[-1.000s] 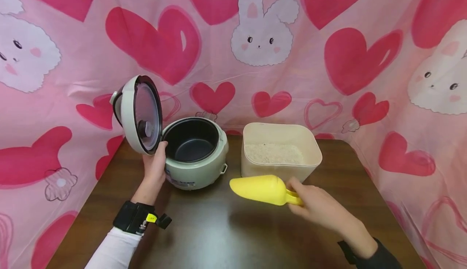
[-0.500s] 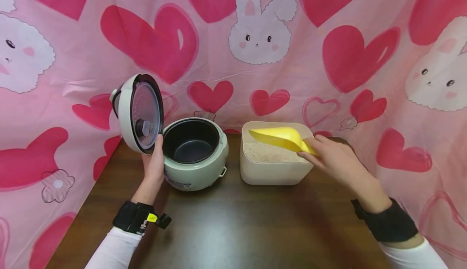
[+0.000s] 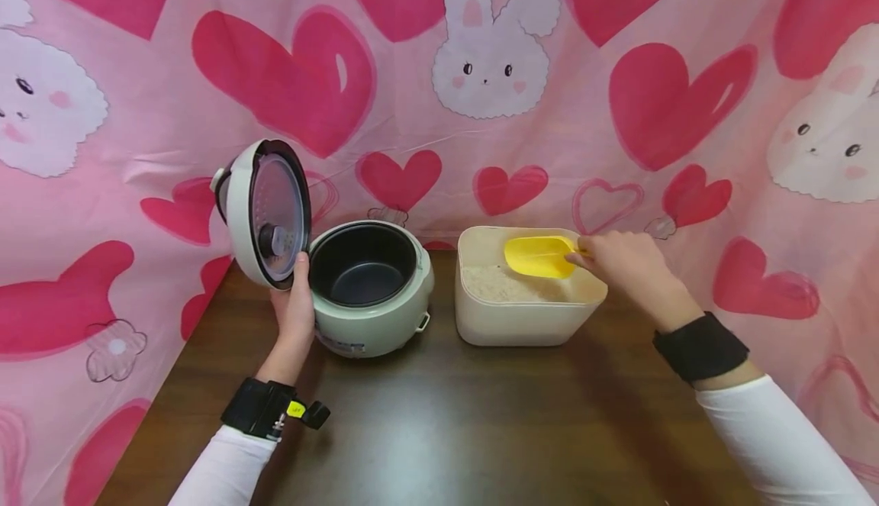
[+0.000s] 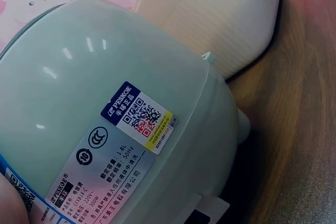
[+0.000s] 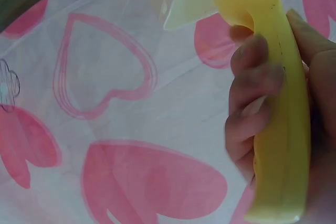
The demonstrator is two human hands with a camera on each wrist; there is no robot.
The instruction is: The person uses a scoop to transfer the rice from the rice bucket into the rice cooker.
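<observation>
My right hand (image 3: 621, 265) grips a yellow scoop (image 3: 541, 256) by its handle, fingers curled round it in the right wrist view. The scoop's bowl is inside the cream bin (image 3: 529, 327), low over the pale rice (image 3: 504, 285). On the left, my left hand (image 3: 294, 307) holds the raised lid (image 3: 278, 216) of a pale green rice cooker (image 3: 371, 327); the thumb lies on the lid's edge, and the other fingers are mostly hidden behind it. Inside the cooker, a dark inner pot (image 3: 360, 265) shows a bare bottom. In the left wrist view, the cooker's labelled side (image 4: 131, 51) fills much of the frame.
Cooker and bin stand side by side on a dark wooden table (image 3: 412, 430), a narrow gap between them. A pink cloth (image 3: 405, 124) with hearts and rabbits hangs right behind. The cooker's small side latch (image 3: 423, 323) faces the bin.
My right hand has carried the scoop from in front of the bin up over its rim, then into it, turning the bowl on the way. The left hand still holds the lid up.
</observation>
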